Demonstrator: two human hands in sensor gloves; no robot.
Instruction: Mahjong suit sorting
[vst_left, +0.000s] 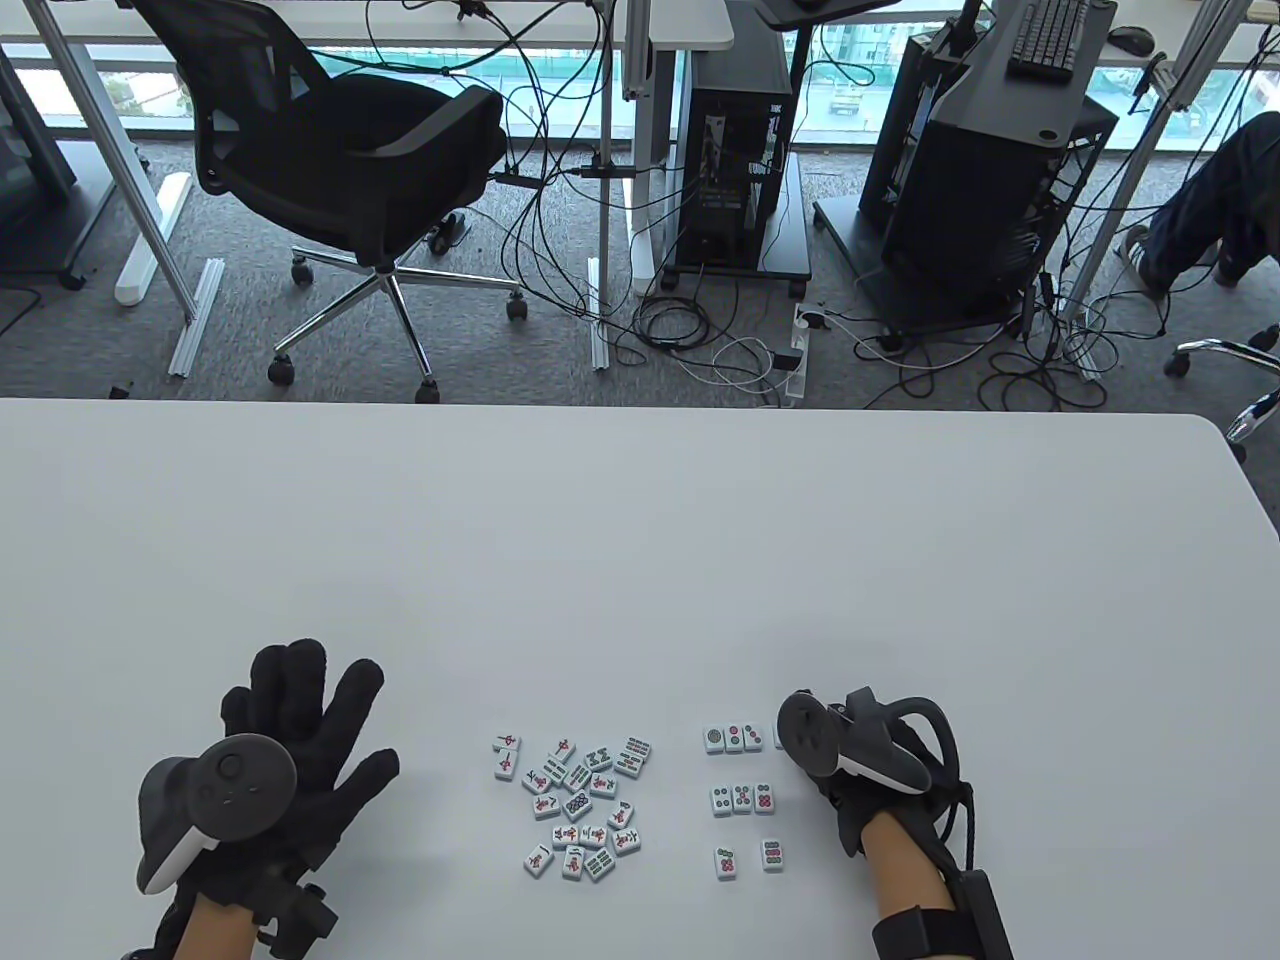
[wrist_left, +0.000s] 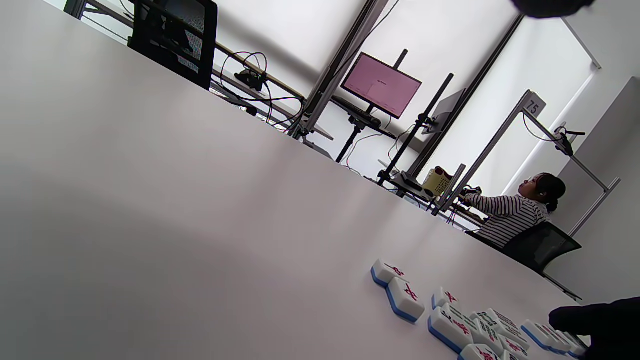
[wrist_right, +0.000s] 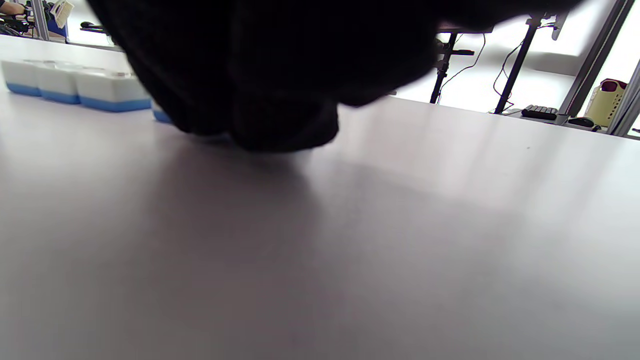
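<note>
A loose pile of mixed mahjong tiles lies near the table's front edge; the left wrist view shows it too. Right of it, dot tiles lie in rows: a top row, a middle row and two more below. My left hand rests flat left of the pile, fingers spread, holding nothing. My right hand sits at the right end of the top row. Its fingers are bunched down on the table over a fourth tile beside the row; that tile is mostly hidden.
The white table stretches bare beyond the tiles to its far edge. Behind it on the floor stand an office chair, computer towers and cables. A seated person works at another desk.
</note>
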